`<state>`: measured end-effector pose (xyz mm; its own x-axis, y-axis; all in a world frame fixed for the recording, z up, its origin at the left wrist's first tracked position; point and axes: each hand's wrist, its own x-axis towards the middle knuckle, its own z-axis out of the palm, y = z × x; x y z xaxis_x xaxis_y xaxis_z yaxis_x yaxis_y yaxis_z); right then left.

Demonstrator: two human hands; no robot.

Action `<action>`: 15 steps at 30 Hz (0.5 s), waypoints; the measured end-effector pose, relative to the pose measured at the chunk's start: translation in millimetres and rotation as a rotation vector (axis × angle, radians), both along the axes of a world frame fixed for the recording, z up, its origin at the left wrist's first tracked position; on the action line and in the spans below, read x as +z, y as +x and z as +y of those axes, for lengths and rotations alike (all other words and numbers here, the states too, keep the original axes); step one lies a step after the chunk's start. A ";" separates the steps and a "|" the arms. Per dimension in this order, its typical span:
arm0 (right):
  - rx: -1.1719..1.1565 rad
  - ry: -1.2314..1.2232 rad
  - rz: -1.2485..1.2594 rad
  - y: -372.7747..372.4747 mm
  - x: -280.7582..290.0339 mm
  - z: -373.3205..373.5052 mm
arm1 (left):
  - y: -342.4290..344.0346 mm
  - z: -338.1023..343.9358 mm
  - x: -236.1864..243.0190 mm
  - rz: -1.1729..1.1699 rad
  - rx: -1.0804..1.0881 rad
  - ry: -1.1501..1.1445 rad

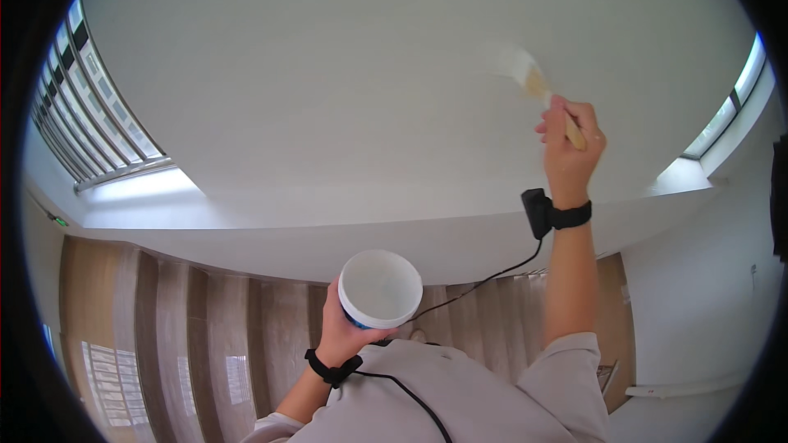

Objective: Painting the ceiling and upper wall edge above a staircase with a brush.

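The right grip (572,141) is clamped on a paintbrush (537,84) by its handle, bristles pointing up and left to the white wall (345,98), while the left grip (343,330) clasps a white tub (380,285) around its left and near sides.

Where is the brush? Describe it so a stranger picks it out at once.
Face the big pale wall and go right of its middle to the right hand. It grips the brush, slim and tan with a white tip, unlike the round, wide-mouthed white tub in the left hand.
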<state>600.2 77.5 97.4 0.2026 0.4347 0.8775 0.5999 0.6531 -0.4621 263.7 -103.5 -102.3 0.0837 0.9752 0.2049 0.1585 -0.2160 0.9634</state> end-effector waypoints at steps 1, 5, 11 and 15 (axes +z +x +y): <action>-0.076 0.019 -0.011 10.4 -1.9 -1.6 | 2.0 2.5 -0.2 -0.010 -0.002 0.016; -0.398 0.086 -0.168 36.5 -1.0 -10.9 | -1.6 0.9 -1.8 -0.061 0.078 0.004; -0.395 0.299 -0.429 -45.7 14.9 2.3 | -24.6 -14.4 -10.0 -0.107 0.172 -0.004; -0.211 0.341 -0.520 -133.8 7.7 15.1 | -45.6 -34.5 -13.0 -0.133 0.297 -0.024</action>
<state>466.5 92.6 105.1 -0.2350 0.1126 0.9654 0.8205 0.5555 0.1349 218.1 -138.1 -115.3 -0.2311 0.9576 0.1718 0.0839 -0.1563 0.9841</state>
